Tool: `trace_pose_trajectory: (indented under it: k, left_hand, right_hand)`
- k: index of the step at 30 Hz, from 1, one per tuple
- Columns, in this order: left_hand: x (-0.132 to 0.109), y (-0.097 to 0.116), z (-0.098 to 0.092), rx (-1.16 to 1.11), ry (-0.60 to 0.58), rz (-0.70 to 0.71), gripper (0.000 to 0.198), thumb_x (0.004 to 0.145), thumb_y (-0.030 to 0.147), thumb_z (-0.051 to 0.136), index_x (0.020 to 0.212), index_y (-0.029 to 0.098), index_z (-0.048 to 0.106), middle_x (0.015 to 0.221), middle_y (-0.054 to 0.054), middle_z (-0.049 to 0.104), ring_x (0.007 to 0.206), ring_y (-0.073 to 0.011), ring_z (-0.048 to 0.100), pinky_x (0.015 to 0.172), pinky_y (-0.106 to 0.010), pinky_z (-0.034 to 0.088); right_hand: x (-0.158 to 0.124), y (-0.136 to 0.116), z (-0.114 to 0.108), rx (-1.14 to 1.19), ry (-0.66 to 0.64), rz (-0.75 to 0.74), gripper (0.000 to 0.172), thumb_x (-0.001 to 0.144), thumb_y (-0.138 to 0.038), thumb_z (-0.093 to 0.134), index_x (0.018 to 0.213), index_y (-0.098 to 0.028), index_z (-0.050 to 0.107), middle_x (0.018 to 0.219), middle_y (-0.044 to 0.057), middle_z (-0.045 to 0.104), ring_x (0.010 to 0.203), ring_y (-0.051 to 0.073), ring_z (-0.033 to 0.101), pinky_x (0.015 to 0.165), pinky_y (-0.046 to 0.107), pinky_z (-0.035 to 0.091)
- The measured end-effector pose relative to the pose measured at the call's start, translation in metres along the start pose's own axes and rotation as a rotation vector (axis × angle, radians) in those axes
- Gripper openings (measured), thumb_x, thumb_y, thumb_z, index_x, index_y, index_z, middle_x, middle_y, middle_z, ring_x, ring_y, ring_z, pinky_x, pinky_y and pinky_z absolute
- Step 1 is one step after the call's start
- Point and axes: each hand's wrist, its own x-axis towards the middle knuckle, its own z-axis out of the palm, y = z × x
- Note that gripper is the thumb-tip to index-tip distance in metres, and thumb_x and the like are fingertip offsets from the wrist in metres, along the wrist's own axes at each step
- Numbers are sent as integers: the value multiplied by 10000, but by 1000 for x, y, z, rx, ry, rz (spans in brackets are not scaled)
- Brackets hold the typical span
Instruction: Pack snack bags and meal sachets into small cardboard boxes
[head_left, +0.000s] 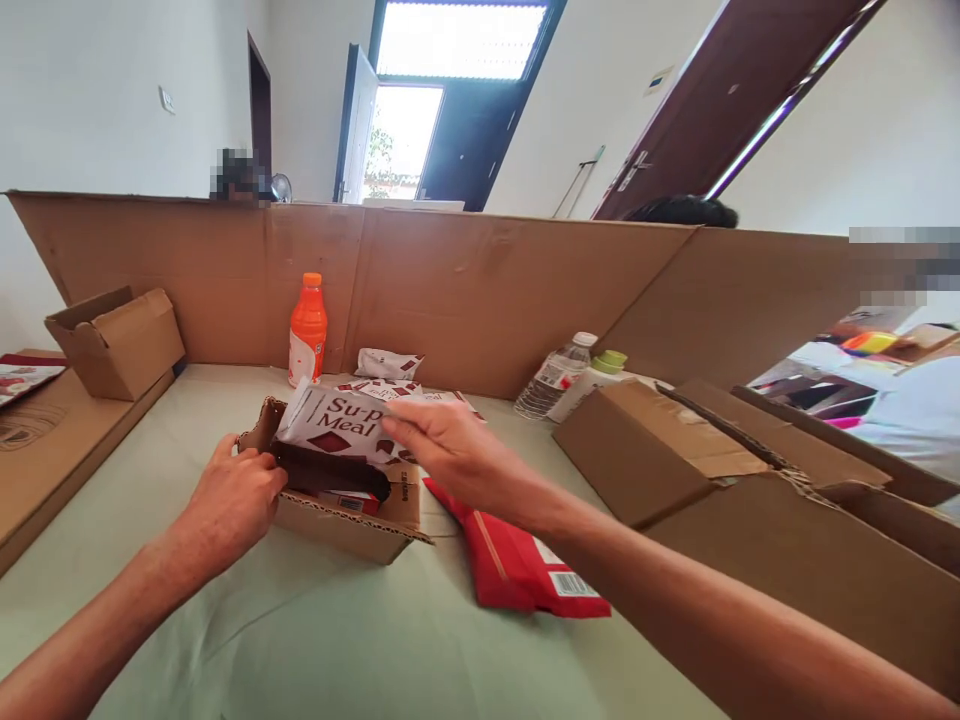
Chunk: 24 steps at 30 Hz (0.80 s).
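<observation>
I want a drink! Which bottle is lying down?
The clear water bottle with the white cap, leaning low against the cardboard box on the right. The orange drink bottle stands upright by the cardboard wall.

left hand (229, 500) bare | right hand (457, 455) bare | forearms unsleeved
</observation>
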Motion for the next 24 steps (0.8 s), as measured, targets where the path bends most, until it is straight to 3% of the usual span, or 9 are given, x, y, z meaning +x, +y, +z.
trace_pose_trajectory:
  k: [2,5,9,11,13,16,19,21,24]
  left_hand:
    - [-2,3,0,8,10,-31,234,802,28,568,789,174,750,902,-98,754,816,-245,712,910,-482,495]
    - [-5,7,-1,17,41,-66,222,791,24,593,801,148,776,1101,-183,719,1033,-338,694,959,-548,497]
    - [0,3,-4,11,83,4,223,776,23,583,746,148,766,1440,-236,574,1354,-421,524,1076,-630,427]
    - [6,-5,-5,-21,33,73,231,785,32,564,765,164,753,1421,-211,608,1331,-393,559,1082,-644,421]
    - [14,-12,-3,-51,-47,114,250,792,26,534,759,185,724,1124,-150,763,1134,-338,690,1080,-664,408]
    - [21,-20,4,-90,-81,130,242,763,15,509,678,203,638,685,-15,704,755,-239,713,1103,-679,352]
    - [20,-23,16,-157,25,143,209,728,32,511,645,217,565,608,41,607,614,-180,624,1152,-643,287]
    - [16,-23,23,-211,86,136,193,723,48,508,661,225,552,620,49,599,606,-169,598,1184,-611,250]
    - [11,-21,27,-277,116,100,185,741,67,497,705,232,572,652,49,621,618,-164,589,1214,-587,213]
  right_hand:
    - [6,-1,15,-154,-95,37,307,967,-231,437,688,-199,559,636,-3,580,586,132,448,571,264,307]
    - [19,-1,38,-289,-284,101,295,969,-164,418,849,-165,688,796,80,708,681,167,562,596,277,307]
    - [34,3,66,-230,-467,64,296,953,-103,461,999,-142,750,935,117,777,781,188,660,627,263,363]
    - [34,5,71,-175,-563,15,276,957,-113,501,1008,-167,767,969,81,793,816,173,686,662,239,410]
    - [29,8,67,-119,-599,-38,266,964,-146,530,1080,-183,767,1069,69,794,907,174,707,739,232,458]
    - [21,21,45,0,-370,-82,296,973,-205,534,1175,-204,750,1180,72,771,1033,190,704,861,269,496]
    - [32,58,17,-42,-16,72,357,1025,-232,426,1152,-233,760,1095,52,788,989,184,712,872,297,512]
    - [53,94,10,-200,43,233,370,1036,-216,403,1192,-224,738,1150,63,770,1035,198,703,925,326,506]
    - [91,148,25,-315,-18,352,322,929,-164,629,1243,-162,701,1289,135,706,1205,274,636,1048,387,461]
